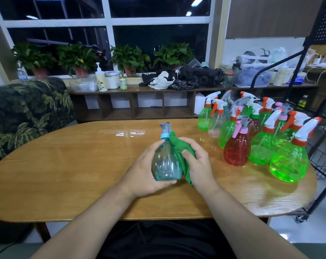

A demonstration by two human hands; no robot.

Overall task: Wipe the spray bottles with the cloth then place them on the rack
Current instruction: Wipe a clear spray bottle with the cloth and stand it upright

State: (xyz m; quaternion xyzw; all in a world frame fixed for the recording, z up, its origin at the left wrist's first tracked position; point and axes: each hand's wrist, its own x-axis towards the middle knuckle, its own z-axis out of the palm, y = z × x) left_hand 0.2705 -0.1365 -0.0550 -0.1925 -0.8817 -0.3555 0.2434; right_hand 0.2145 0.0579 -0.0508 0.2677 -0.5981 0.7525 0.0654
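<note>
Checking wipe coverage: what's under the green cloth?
One side of the teal bottle, neck to base; the right hand holds the green cloth against it. That covered surface is hidden.

Green cloth point(178, 146): largely covered by right hand point(197, 165) and teal bottle point(167, 163), full extent unclear. Most fingers of left hand point(143, 174) pass behind the bottle, unseen. Wire rack point(322, 161) cut off by right frame edge. Rear bottles point(254, 127) at right end of tabletop point(65, 165) overlapped by front ones; shapes partial
</note>
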